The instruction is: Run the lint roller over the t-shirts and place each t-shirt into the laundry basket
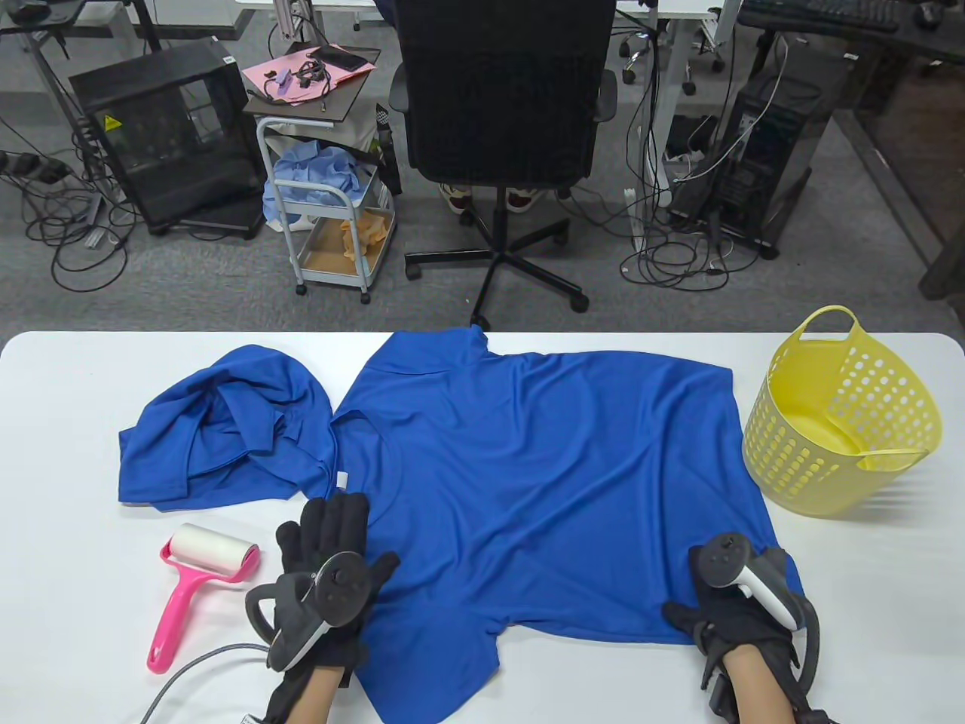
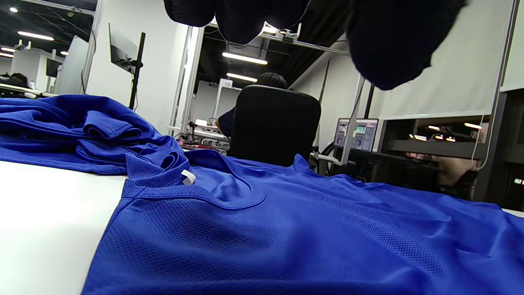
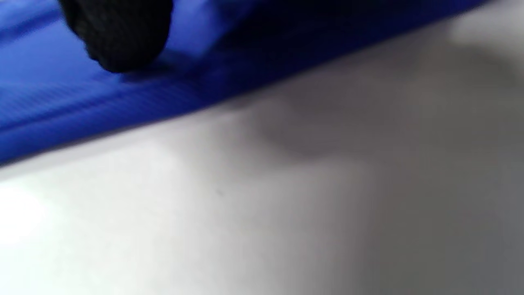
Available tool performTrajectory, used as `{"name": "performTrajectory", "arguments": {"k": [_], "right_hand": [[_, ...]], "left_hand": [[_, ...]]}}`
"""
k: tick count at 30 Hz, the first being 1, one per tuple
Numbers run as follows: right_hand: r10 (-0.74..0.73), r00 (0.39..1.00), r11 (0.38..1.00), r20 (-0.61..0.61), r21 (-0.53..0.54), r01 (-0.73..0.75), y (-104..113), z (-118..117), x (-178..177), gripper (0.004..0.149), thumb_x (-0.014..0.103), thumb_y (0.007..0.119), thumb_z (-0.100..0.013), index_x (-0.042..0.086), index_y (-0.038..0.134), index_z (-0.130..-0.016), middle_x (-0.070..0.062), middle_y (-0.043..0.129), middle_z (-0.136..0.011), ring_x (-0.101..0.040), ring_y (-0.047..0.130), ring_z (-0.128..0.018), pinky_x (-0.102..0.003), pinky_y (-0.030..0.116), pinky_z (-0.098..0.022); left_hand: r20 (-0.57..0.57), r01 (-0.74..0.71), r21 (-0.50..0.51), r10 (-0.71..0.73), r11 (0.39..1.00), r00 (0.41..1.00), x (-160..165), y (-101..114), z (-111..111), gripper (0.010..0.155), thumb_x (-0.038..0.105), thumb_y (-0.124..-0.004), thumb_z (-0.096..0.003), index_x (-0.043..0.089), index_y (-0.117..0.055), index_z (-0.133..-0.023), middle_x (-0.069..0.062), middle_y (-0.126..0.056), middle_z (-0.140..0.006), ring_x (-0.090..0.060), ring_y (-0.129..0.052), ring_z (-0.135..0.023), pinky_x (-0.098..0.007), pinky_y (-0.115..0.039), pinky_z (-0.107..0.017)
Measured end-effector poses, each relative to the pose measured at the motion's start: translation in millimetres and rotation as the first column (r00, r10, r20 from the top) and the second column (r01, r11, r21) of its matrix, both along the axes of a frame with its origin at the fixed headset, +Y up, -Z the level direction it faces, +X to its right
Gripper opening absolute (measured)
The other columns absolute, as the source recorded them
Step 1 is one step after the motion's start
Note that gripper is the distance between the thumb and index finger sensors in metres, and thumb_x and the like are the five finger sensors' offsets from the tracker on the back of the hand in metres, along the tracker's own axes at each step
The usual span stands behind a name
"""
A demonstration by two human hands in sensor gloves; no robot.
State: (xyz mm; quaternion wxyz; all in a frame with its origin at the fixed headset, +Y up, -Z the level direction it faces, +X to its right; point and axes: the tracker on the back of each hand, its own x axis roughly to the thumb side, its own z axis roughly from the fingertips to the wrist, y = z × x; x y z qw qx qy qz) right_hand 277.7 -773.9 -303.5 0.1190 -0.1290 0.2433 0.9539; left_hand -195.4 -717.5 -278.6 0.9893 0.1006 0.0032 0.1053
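Note:
A blue t-shirt lies spread flat across the middle of the white table. A second blue t-shirt sits crumpled to its left. The pink lint roller lies untouched near the front left. My left hand rests flat with straight fingers on the spread shirt's left side, by the collar. My right hand sits on the shirt's front right hem. One fingertip touches the fabric; the tracker hides the other fingers. The yellow laundry basket stands at the right.
The basket is perforated, has two handles and holds nothing. Beyond the table's far edge stand a black office chair, a small white cart and cables on the floor. Bare table shows along the front between my hands.

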Motion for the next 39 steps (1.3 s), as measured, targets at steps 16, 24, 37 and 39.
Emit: {"name": "performTrajectory", "arguments": {"k": [16, 24, 37, 39], "right_hand": [[0.055, 0.987, 0.887, -0.153, 0.461, 0.022, 45.3, -67.3, -142.3, 0.092, 0.069, 0.069, -0.04, 0.035, 0.015, -0.106, -0.005, 0.006, -0.117, -0.041, 0.013, -0.105, -0.069, 0.035, -0.071], [0.112, 0.989, 0.977, -0.098, 0.195, -0.092, 3.2, -118.5, -178.2, 0.105, 0.077, 0.068, -0.034, 0.038, -0.002, -0.102, -0.018, -0.014, -0.108, -0.055, 0.003, -0.097, -0.081, 0.036, -0.063], [0.114, 0.993, 0.991, -0.01, 0.074, -0.113, -10.7, -130.8, -177.2, 0.089, 0.065, 0.071, -0.037, 0.03, 0.029, -0.107, -0.014, 0.026, -0.116, -0.047, 0.032, -0.102, -0.075, 0.042, -0.065], [0.121, 0.993, 0.989, 0.0, 0.08, -0.121, -9.1, -129.2, -175.6, 0.094, 0.061, 0.072, -0.037, 0.029, 0.017, -0.106, -0.01, 0.029, -0.113, -0.041, 0.035, -0.101, -0.072, 0.044, -0.067]], "left_hand": [[0.031, 0.018, -0.051, -0.016, 0.999, 0.999, 3.9, -8.6, -3.3, 0.085, 0.059, -0.081, -0.0466, 0.023, -0.042, -0.113, -0.005, -0.053, -0.116, -0.035, -0.047, -0.111, -0.057, -0.036, -0.074], [0.044, -0.001, -0.073, 0.004, 0.997, 0.999, 4.7, -10.1, -2.7, 0.085, 0.059, -0.08, -0.0469, 0.022, -0.042, -0.113, -0.005, -0.052, -0.117, -0.036, -0.045, -0.111, -0.057, -0.035, -0.074], [0.047, 0.002, -0.091, 0.002, 0.996, 0.999, 5.7, -13.1, -5.1, 0.084, 0.058, -0.08, -0.0474, 0.022, -0.041, -0.113, -0.005, -0.051, -0.117, -0.036, -0.042, -0.111, -0.057, -0.034, -0.074], [0.045, 0.002, -0.089, 0.002, 0.996, 0.999, 5.5, -12.6, -4.8, 0.084, 0.058, -0.08, -0.0474, 0.022, -0.04, -0.113, -0.005, -0.051, -0.117, -0.036, -0.042, -0.111, -0.057, -0.034, -0.074]]}}
